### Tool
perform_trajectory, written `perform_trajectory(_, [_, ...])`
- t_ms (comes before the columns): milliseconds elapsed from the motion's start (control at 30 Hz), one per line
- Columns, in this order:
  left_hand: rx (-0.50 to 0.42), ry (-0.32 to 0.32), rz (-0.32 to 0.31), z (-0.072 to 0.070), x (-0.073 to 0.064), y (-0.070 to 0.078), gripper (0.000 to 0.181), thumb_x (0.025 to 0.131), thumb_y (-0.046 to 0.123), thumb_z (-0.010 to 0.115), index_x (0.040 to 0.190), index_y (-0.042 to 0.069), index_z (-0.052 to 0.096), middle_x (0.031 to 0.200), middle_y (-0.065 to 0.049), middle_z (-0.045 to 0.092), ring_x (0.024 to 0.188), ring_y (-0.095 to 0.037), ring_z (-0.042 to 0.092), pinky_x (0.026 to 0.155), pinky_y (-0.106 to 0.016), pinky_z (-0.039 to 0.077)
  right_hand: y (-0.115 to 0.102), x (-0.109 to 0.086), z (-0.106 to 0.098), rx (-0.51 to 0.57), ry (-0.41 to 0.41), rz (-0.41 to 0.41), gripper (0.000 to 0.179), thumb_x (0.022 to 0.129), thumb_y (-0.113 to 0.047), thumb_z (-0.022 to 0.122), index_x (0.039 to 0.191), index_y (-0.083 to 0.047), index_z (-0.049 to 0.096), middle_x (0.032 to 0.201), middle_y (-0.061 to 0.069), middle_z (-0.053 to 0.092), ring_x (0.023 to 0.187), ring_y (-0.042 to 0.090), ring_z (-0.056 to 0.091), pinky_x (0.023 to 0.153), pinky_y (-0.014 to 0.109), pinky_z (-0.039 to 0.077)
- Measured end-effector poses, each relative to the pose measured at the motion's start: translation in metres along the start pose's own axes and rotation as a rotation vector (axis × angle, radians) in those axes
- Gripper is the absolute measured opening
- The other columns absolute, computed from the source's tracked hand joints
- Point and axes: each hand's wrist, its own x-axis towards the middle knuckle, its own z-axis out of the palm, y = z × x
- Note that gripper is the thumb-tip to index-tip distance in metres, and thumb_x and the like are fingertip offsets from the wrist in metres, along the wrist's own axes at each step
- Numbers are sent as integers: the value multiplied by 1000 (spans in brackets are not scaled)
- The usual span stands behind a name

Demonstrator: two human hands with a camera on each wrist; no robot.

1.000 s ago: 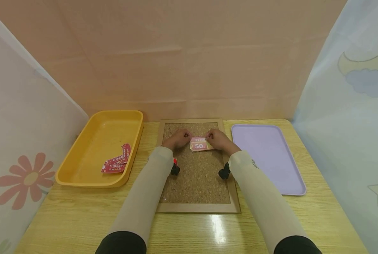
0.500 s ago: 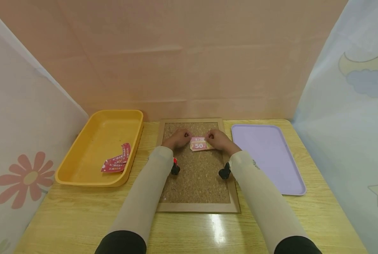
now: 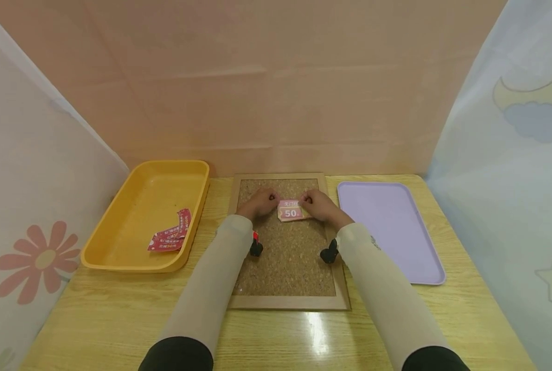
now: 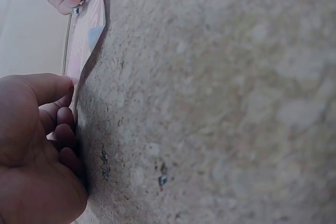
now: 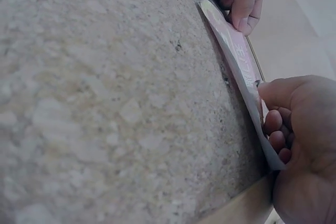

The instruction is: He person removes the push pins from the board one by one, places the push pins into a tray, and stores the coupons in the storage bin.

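A pink and red paper coupon printed with "50" lies against the upper part of a wood-framed cork board. At its upper left corner my left hand pinches the paper between thumb and curled fingers. My right hand is at the upper right edge, where the thumb presses a small silvery tack. In the right wrist view, the lower edge of the coupon stands slightly off the cork. Part of the coupon's right side is hidden behind the right hand.
To the left, a yellow tray holds several red coupons. A flat purple tray lies to the right of the board on the wooden table. Fabric screens stand at the back and both sides.
Almost nothing differs. The right hand and forearm shift very slightly at the coupon's upper right, while the left hand keeps its place.
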Motion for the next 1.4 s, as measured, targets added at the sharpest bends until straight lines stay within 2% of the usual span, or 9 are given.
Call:
perform_trajectory(167, [3, 11, 1, 2, 2, 1, 21, 102, 27, 48, 111, 13, 61, 118, -6, 50, 111, -22, 44, 97, -42, 38, 5, -4, 1, 32, 44, -23, 18, 101, -16, 51, 105, -1, 61, 89, 9, 55, 77, 21, 49, 73, 37, 41])
perform_trajectory(367, [-30, 29, -2, 3, 4, 2, 22, 102, 26, 48, 111, 11, 62, 118, -6, 50, 108, -22, 45, 94, -41, 40, 9, -8, 1, 131, 82, -1, 20, 103, -21, 49, 109, -5, 58, 99, 10, 55, 86, 23, 49, 80, 39, 41])
perform_trajectory(600, [-97, 38, 30, 0, 6, 2, 23, 102, 23, 48, 112, 8, 62, 118, -8, 53, 107, -23, 47, 93, -41, 41, 12, -9, 0, 258, 129, 67, 21, 103, -25, 48, 111, -7, 55, 102, 10, 58, 86, 24, 56, 74, 36, 44])
perform_trajectory(700, [-124, 25, 50, -3, 7, 0, 24, 102, 20, 48, 112, 5, 63, 118, -9, 55, 105, -23, 49, 92, -40, 41, 11, -9, 1, 283, 132, 66, 21, 103, -24, 49, 110, -6, 54, 106, 11, 58, 88, 25, 56, 75, 35, 44])
perform_trajectory(800, [-125, -21, 64, -7, 7, -3, 25, 103, 20, 47, 114, 4, 62, 116, -10, 56, 104, -22, 49, 91, -37, 41, 8, -12, -1, 291, 128, 65, 20, 103, -23, 49, 109, -5, 54, 108, 13, 58, 91, 25, 54, 77, 36, 43])
perform_trajectory(933, [-154, -111, 29, -16, 6, -6, 23, 104, 22, 45, 115, 8, 60, 108, -7, 55, 98, -22, 47, 85, -36, 40, 2, -17, -6, 270, 110, 64, 23, 104, -25, 48, 111, -4, 54, 107, 12, 57, 93, 23, 51, 80, 36, 40])
perform_trajectory(1100, [-244, -191, -25, -27, 2, -9, 20, 104, 23, 43, 111, 9, 58, 106, -9, 51, 96, -23, 44, 82, -37, 38, 1, -23, -18, 220, 77, 68, 27, 104, -29, 45, 116, -6, 54, 100, 13, 57, 83, 24, 51, 72, 37, 44])
perform_trajectory(1233, [-249, -189, -33, -32, 3, -12, 21, 104, 20, 44, 114, 7, 58, 110, -10, 51, 100, -23, 44, 87, -37, 37, 7, -25, -30, 156, 83, 57, 30, 104, -32, 45, 118, -6, 54, 102, 12, 57, 85, 24, 52, 72, 38, 44])
perform_trajectory(1400, [-157, -171, -48, -37, 1, -16, 27, 104, 24, 45, 121, 6, 55, 114, -11, 51, 105, -25, 47, 94, -40, 40, 15, -30, -40, 85, 104, 48, 30, 104, -30, 46, 116, -5, 55, 102, 10, 54, 90, 24, 48, 78, 38, 41])
